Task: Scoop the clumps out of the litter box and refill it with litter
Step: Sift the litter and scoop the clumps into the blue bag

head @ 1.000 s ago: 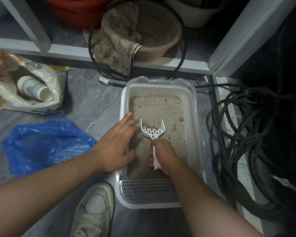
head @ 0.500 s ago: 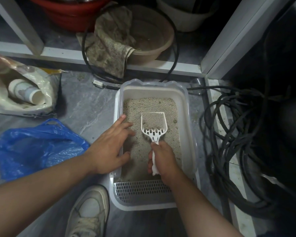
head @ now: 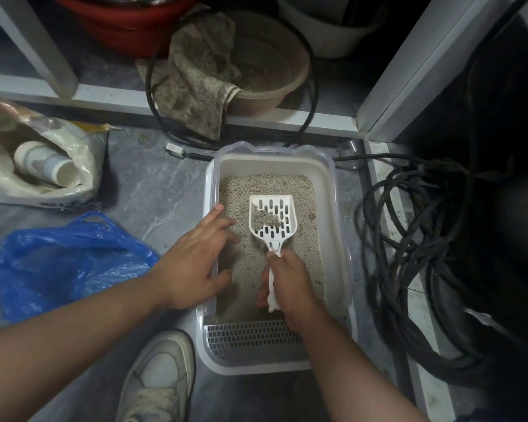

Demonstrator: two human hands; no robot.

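Right hand (head: 287, 284): curled round white slotted plastic scoop (head: 270, 219); grey clump (head: 264, 220), seemingly gritty
Left hand (head: 195, 260): spread flat on white rectangular plastic litter box (head: 337, 226) rim

Blue bag (head: 64, 263) on floor left, sack (head: 40, 153) behind it; hose coil (head: 424, 269) right; rag (head: 195, 83) over basin (head: 275, 71); shoe (head: 162, 379) near.

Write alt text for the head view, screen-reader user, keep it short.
A person's right hand grips a white slotted scoop holding a clump over the litter box, while the left hand rests on the box's left rim. A blue plastic bag lies on the grey floor to the left, coiled black hose to the right.
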